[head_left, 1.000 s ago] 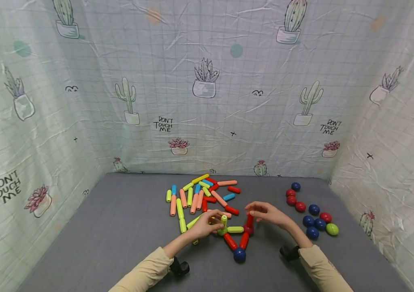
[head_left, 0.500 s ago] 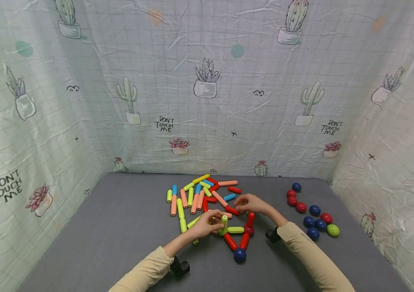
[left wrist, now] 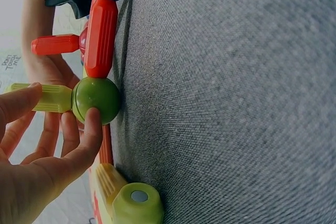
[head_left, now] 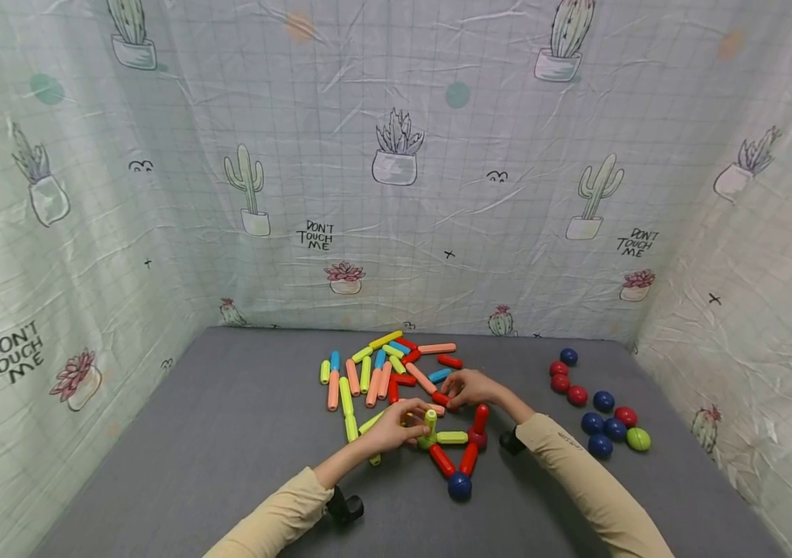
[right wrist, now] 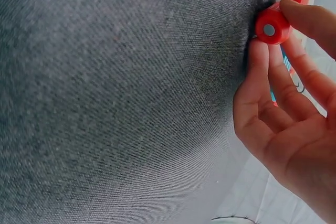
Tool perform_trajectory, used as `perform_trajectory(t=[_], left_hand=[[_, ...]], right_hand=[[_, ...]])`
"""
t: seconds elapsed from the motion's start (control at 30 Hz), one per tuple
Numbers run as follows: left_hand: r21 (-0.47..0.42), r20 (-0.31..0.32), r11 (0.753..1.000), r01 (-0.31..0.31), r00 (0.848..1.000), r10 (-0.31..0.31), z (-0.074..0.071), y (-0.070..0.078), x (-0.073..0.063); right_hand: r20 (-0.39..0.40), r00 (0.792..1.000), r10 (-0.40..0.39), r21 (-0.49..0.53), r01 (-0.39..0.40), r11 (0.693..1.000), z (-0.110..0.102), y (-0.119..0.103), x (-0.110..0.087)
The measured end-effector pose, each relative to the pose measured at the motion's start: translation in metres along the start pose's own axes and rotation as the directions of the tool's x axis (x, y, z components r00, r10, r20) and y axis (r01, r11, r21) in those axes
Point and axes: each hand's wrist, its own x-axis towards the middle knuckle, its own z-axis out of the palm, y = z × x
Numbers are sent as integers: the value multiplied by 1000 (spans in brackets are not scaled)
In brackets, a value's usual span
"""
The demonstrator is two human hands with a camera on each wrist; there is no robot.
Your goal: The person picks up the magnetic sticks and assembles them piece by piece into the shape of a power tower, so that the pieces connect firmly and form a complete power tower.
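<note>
My left hand (head_left: 390, 428) holds a small frame of magnetic rods and balls. In the left wrist view, one fingertip lies on the green ball (left wrist: 97, 99) and another on the yellow-green rod (left wrist: 55, 97) standing up from it. Red rods join that ball and a red ball (head_left: 477, 440) to a blue ball (head_left: 459, 487) at the near corner; a second yellow-green rod (head_left: 452, 438) forms the far side. A red rod (head_left: 481, 418) rises from the red ball. Beyond the frame, my right hand (head_left: 476, 387) pinches a loose red rod (right wrist: 273, 23) low at the table, its metal end showing.
Several loose yellow, salmon, blue and red rods lie at the back middle, such as a salmon rod (head_left: 421, 377). To the right several balls are scattered, including a lime ball (head_left: 638, 439). A cactus-print curtain (head_left: 340, 155) encloses the grey table (head_left: 180, 465).
My right hand has left the standing red rod, moved left and back, and now pinches the loose red rod. The left hand keeps its place on the frame.
</note>
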Motion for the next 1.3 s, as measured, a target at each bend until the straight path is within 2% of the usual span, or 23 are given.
perform_trajectory(t=[0.3,0.53,0.7,0.8,0.87,1.03,1.3], left_hand=[[24,-8,1000,-12,1000,12,0,-1,0],[-10,-5,1000,9,1000,-9,1,-2,0],[-30,7,1000,7,1000,-7,0,18,-9],[-26,8,1000,-3,1000,3,-1,26,-13],[-22,6,1000,-9,1000,9,-1,26,-14],[-26,9,999,-19,1000,19,-1,22,-13],[-17,8,999,-29,1000,29,0,23,-13]], right_hand=[[6,999,-34,79,34,996,-14,2,-10],[-65,983,-173,188,182,965,-35,-11,-35],[-125,951,-282,252,306,918,-39,-31,-65],[-135,928,-349,275,373,886,-33,-41,-84],[-135,921,-366,282,390,877,-26,-45,-95],[-121,920,-372,253,391,885,1,-42,-113],[-78,926,-369,269,376,887,37,-21,-126]])
